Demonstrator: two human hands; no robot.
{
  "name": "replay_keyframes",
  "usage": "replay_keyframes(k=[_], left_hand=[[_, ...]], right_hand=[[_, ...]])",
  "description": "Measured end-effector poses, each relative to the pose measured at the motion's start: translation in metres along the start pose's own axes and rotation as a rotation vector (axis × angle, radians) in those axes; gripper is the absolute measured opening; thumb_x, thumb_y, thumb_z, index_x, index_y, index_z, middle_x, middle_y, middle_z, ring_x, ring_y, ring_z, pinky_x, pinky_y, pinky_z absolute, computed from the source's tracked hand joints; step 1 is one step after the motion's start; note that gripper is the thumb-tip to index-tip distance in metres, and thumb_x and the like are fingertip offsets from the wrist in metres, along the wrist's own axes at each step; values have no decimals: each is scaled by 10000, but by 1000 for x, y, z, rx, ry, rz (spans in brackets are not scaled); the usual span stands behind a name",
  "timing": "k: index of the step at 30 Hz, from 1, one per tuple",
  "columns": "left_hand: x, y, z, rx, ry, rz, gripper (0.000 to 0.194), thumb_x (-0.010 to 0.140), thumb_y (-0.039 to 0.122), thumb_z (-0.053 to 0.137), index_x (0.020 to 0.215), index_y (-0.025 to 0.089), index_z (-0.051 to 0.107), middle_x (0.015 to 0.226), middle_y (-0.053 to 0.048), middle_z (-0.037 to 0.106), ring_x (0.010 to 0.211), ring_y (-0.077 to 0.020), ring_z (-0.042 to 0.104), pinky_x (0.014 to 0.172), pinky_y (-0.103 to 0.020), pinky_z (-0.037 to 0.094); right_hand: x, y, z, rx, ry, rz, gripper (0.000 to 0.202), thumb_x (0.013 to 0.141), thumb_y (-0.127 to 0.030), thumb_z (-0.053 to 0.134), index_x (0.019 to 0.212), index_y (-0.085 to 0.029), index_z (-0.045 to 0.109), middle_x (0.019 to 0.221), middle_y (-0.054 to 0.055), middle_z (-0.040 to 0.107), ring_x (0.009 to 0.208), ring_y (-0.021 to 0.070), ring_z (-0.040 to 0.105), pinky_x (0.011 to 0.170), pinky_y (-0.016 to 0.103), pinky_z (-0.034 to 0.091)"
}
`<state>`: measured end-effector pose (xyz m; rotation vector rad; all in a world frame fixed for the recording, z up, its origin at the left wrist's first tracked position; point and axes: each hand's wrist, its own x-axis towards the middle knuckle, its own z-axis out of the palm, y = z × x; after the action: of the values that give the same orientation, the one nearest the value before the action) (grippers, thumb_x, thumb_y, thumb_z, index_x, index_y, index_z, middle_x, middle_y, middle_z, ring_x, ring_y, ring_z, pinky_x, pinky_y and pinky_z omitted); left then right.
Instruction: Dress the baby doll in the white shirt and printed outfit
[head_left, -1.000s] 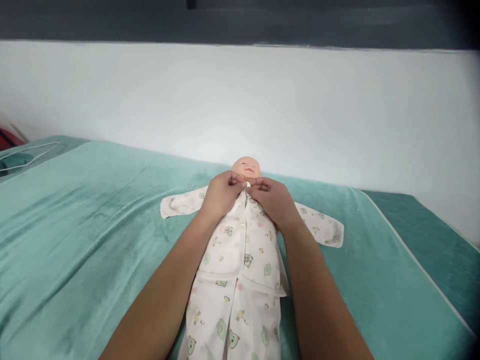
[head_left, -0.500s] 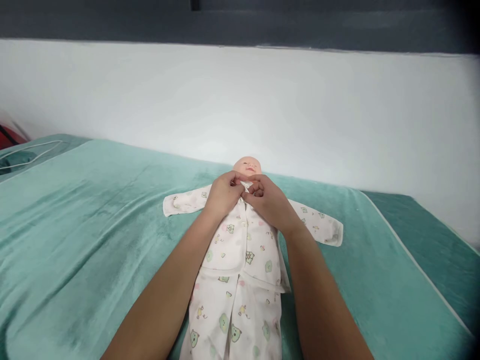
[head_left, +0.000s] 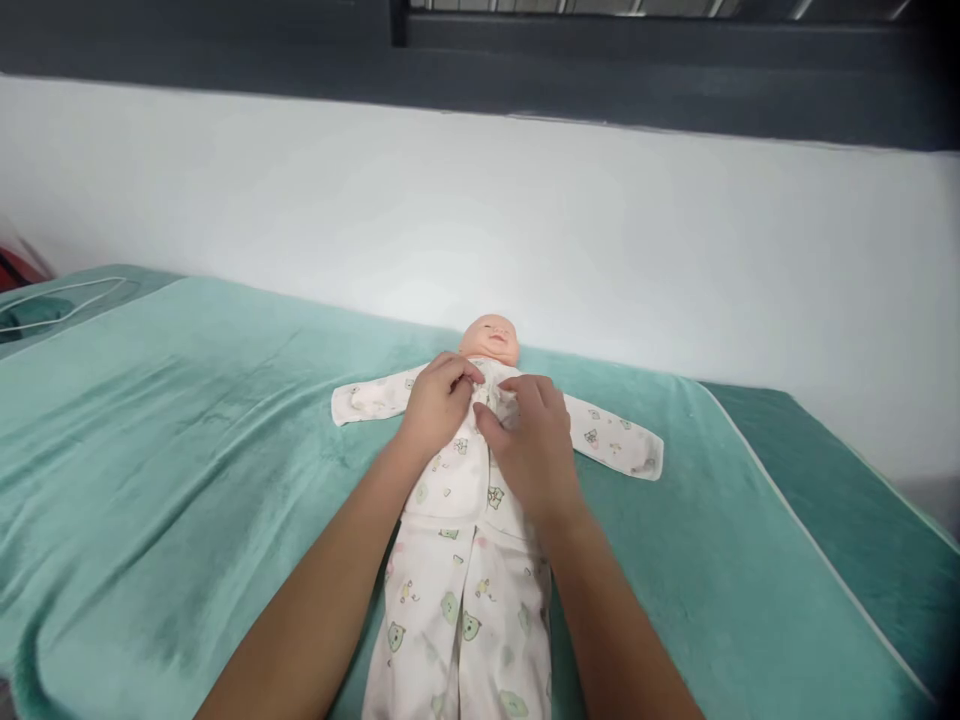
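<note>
Doll's head (head_left: 487, 343) smooth, prob. plastic; PJs (head_left: 439, 565) matt cloth; blanket (head_left: 225, 450) plush.

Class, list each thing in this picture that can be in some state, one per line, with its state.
Doll: lying face up, clothed
Patterned top: front edges together lower down; fastening near the hands unclear
Sleeves: spread out to both sides
Trousers: laid lengthwise, legs side by side
Green blanket: spread, creased
Left hand: fingers bent at the chest, grip unclear
Right hand: thumb and forefinger apart
</note>
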<state>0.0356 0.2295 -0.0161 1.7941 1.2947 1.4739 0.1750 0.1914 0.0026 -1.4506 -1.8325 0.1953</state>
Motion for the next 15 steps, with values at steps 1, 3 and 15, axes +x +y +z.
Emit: replay_keyframes(k=[1, 3, 15], left_hand=[[-4, 0, -1, -1, 7, 28, 241, 889, 91, 478, 864, 205, 689, 976, -33, 660, 948, -167, 612, 871, -316, 469], [-11, 1, -4, 1, 21, 54, 225, 915, 128, 486, 934, 216, 692, 994, -31, 673, 966, -171, 608, 870, -317, 469], [-12, 7, -10, 21, -144, 14, 111, 899, 250, 617, 953, 230, 711, 893, -23, 624, 852, -163, 567, 745, -294, 447]], right_hand=[[-6, -4, 1, -61, 32, 3, 201, 863, -325, 612, 1022, -208, 574, 1114, 102, 607, 1085, 295, 544, 919, 445, 432], [-14, -9, 3, -135, 50, 15, 177, 880, -321, 591, 1004, -197, 561, 1067, 110, 597, 1007, 283, 559, 848, 413, 448], [4, 1, -15, 309, -187, 290, 151, 870, -359, 585, 883, -225, 652, 773, -5, 654, 692, 156, 556, 661, 288, 415]])
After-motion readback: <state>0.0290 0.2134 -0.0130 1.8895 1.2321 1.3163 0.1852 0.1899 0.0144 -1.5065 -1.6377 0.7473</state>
